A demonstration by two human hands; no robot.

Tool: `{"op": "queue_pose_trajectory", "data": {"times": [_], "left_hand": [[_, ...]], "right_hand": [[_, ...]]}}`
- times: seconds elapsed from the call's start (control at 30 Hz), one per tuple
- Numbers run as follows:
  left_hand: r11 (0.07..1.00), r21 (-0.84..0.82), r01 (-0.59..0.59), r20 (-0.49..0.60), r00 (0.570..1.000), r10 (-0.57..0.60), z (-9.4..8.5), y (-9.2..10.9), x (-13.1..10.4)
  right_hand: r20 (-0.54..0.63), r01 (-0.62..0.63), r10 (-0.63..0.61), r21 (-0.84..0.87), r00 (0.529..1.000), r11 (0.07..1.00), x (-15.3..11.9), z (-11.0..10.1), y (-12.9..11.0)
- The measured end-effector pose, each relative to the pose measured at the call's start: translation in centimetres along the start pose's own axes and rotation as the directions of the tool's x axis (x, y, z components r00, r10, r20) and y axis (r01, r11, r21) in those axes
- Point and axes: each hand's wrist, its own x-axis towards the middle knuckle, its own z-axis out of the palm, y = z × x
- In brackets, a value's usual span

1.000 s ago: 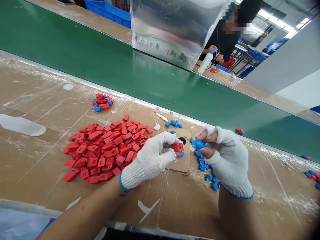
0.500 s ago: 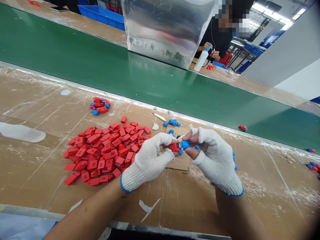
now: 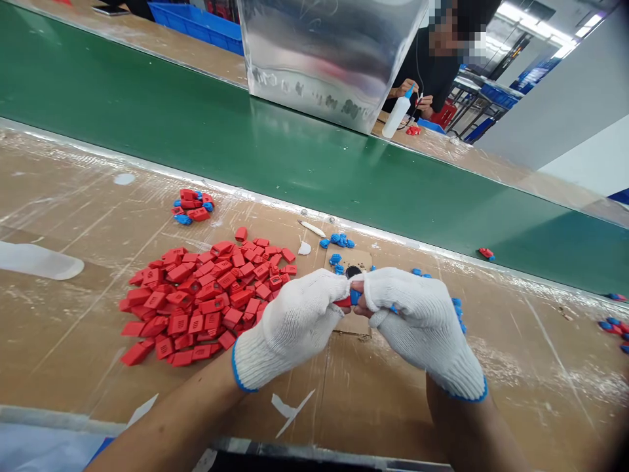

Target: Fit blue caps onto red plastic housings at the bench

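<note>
My left hand [image 3: 299,318], in a white fingerless glove, pinches a red plastic part [image 3: 343,302], most of it hidden by the fingers. Pressed close against it, my right hand [image 3: 415,314], gloved alike, grips a blue plastic part [image 3: 354,297] that meets the red one. Both hands are closed above a piece of cardboard [image 3: 354,324]. A black round spot [image 3: 352,271] shows on the cardboard just beyond my fingers. Left of my left hand lies a big heap of red parts [image 3: 196,298]. Small blue parts [image 3: 339,240] lie beyond the hands, others beside my right hand.
A green conveyor belt [image 3: 196,124] crosses behind the table, carrying a red-and-blue piece [image 3: 485,253]. A shiny metal box [image 3: 324,65] stands at its far side. Across it, a person [image 3: 422,72] works near a white bottle [image 3: 397,115]. A red-and-blue cluster [image 3: 192,206] sits beyond the heap.
My hands have drawn together, and the fingers now cover most of the red and blue parts. The piece on the belt has shifted slightly right.
</note>
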Motion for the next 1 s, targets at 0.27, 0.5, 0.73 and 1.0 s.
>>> {"op": "queue_pose_trajectory", "data": {"times": [0.27,0.5,0.73,1.0], "left_hand": [[0.946,-0.143,0.29,0.097,0.956,-0.278,-0.2,0.6,-0.3],[0.981,-0.151,0.122,0.363,0.93,-0.06,1.1,2.4,-1.1],[0.99,-0.123,0.062,0.387,0.922,-0.01,0.9,3.5,-1.2],[0.942,-0.216,0.256,0.367,0.915,-0.165,1.5,3.0,-1.4]], "right_hand": [[-0.137,-0.155,0.197,0.266,0.971,0.951,-0.1,0.7,0.2],[-0.08,-0.295,0.478,0.695,0.875,0.656,-1.0,3.1,-2.2],[0.067,-0.393,0.54,0.761,0.839,0.516,-0.7,3.1,-3.8],[0.08,-0.387,0.541,0.787,0.837,0.481,-0.2,3.6,-2.3]]}}
